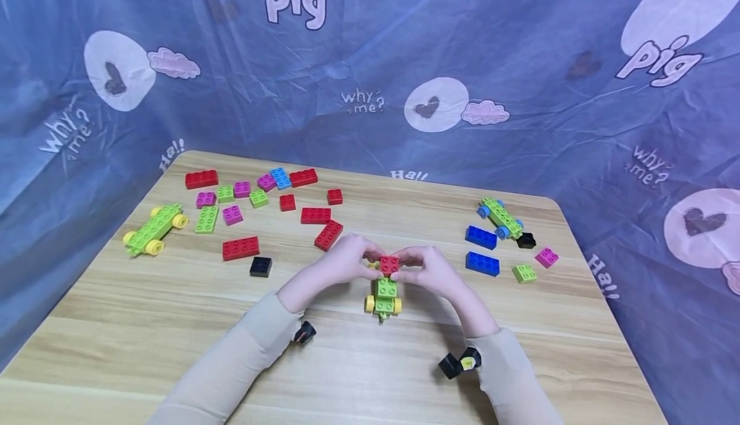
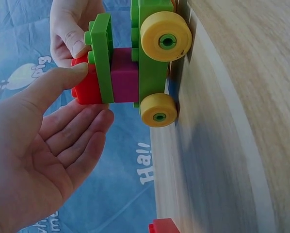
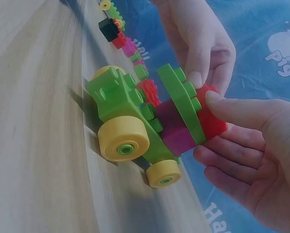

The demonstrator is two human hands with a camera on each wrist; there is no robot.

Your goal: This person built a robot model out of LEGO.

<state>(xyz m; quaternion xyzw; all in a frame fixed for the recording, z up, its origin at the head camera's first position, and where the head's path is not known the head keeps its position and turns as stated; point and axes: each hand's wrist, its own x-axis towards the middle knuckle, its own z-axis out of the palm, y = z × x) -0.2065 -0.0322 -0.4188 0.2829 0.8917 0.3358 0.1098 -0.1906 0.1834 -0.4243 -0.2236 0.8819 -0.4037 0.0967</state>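
A toy car with a green base (image 3: 111,94) and yellow wheels (image 3: 123,138) stands on the table in front of me. On its base sits a magenta brick (image 2: 124,75), topped by a flat green brick (image 2: 103,58) that overhangs toward me. A red brick (image 1: 389,265) is on top, at the far end of that green brick. My left hand (image 1: 345,260) grips the red brick from the left, thumb on its near side and fingers behind. From the right, my right hand (image 1: 430,271) holds the same brick between thumb and fingers.
Loose red, magenta, green and light blue bricks (image 1: 280,178) lie at the back left, with another yellow-wheeled base (image 1: 155,230) and a black brick (image 1: 261,266). Back right are blue bricks (image 1: 482,263), a blue-wheeled base (image 1: 500,217) and small bricks. A printed blue cloth (image 1: 324,130) hangs behind the table.
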